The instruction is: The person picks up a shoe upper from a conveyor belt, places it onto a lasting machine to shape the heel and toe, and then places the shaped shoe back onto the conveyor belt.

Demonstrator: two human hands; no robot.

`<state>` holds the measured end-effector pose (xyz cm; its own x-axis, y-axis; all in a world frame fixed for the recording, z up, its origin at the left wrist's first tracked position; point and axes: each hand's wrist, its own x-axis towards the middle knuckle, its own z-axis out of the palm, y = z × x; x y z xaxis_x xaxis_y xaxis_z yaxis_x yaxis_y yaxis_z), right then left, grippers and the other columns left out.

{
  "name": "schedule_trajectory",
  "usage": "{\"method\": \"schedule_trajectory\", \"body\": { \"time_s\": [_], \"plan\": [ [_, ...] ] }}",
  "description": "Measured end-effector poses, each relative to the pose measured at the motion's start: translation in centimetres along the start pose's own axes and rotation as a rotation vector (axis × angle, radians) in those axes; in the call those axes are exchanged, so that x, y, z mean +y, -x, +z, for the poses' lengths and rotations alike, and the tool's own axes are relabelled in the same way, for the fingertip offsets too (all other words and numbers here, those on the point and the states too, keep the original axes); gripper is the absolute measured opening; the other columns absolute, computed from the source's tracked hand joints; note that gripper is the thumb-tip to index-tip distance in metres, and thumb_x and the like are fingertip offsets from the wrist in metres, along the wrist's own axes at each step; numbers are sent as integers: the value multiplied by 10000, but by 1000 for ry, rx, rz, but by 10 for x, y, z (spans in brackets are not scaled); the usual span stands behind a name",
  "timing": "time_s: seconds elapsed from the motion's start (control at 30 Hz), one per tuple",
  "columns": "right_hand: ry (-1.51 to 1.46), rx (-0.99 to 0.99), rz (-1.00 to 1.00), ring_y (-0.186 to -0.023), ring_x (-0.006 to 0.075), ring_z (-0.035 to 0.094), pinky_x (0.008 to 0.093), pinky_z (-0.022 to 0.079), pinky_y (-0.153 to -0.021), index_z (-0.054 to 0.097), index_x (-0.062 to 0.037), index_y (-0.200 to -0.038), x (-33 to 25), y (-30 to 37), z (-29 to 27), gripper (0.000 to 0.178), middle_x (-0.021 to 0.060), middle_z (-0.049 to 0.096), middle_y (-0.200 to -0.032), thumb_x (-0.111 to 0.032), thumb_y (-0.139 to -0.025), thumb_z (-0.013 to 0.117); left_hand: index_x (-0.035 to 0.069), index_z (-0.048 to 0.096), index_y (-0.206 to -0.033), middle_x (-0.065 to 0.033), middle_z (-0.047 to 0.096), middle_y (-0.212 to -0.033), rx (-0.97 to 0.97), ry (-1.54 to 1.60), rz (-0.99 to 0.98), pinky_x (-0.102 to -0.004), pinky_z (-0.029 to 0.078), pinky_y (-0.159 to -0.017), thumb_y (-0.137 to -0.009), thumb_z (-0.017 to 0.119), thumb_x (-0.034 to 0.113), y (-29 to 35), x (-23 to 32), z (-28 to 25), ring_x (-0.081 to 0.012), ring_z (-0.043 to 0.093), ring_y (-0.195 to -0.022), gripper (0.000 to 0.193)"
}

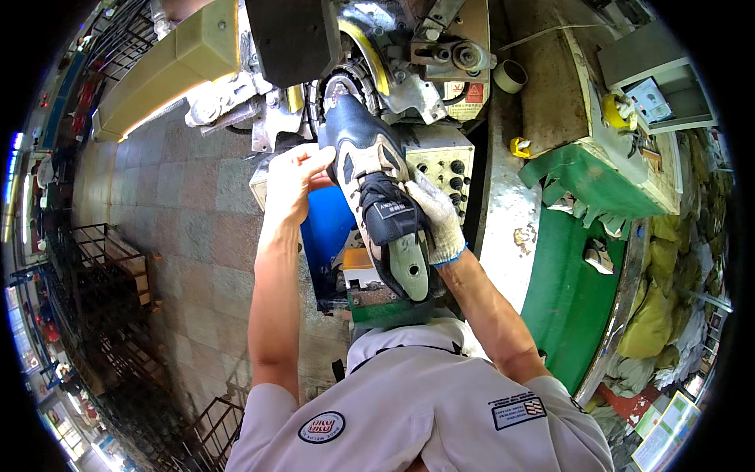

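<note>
A shoe upper (355, 134), dark blue at the toe with beige panels and black laces, is fitted on a pale green last (409, 263). Its toe end points away from me, up against the metal jaws of a machine (295, 39). Bare, my left hand (292, 182) pinches the upper's left edge near the toe, thumb and fingers together. On the other side my right hand (437, 216), in a white knit glove, grips the shoe along its right flank near the laces. Some of its fingers are hidden behind the shoe.
Below the jaws sits a control box (448, 169) with black knobs. To the right runs a green conveyor belt (558, 291) carrying a shoe (598, 256), beneath a green-fringed cover (598, 177). Dark metal racks (110, 275) stand on the left. A tape roll (510, 76) lies beside the machine.
</note>
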<state>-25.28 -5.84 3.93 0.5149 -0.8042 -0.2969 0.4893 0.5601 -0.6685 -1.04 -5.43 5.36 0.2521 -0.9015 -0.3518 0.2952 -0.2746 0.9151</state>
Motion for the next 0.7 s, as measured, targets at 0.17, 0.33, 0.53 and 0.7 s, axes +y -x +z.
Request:
{"method": "schedule_trajectory", "body": {
  "time_s": [0.17, 0.33, 0.53, 0.7],
  "plan": [
    [93, 64, -135, -1159, 136, 585, 298, 456, -1012, 511, -25, -1437, 5, -21, 19, 469, 50, 620, -1311, -182, -998, 567, -13, 712, -1034, -69, 706, -880, 153, -21, 115, -250, 575, -616, -821, 812, 146, -19, 0, -6, -127, 678, -704, 284],
    [-102, -17, -209, -1141, 138, 589, 301, 467, -996, 505, -48, -1444, 4, -56, 38, 510, 42, 616, -1322, -206, -978, 639, -67, 626, -1230, -147, 702, -1065, 198, 229, 284, -303, 611, -756, -846, 720, 6, -28, 6, 0, -199, 705, -891, 401],
    [110, 189, -332, -1171, 140, 576, 289, 435, -1040, 528, -18, -1430, 47, -76, 33, 444, 58, 609, -1360, -97, -995, 571, -112, 552, -1321, -208, 650, -1260, 282, 214, 268, -287, 541, -917, -856, 688, -51, -26, -14, 8, -219, 666, -1080, 488],
    [70, 194, -249, -1091, 133, 606, 279, 481, -964, 610, -11, -1344, 39, -75, 32, 379, 55, 663, -1252, -137, -986, 605, -102, 535, -1347, -193, 656, -1240, 314, 267, 290, -266, 535, -879, -875, 715, -9, -16, -19, 13, -205, 658, -1072, 513]
  ]
}}
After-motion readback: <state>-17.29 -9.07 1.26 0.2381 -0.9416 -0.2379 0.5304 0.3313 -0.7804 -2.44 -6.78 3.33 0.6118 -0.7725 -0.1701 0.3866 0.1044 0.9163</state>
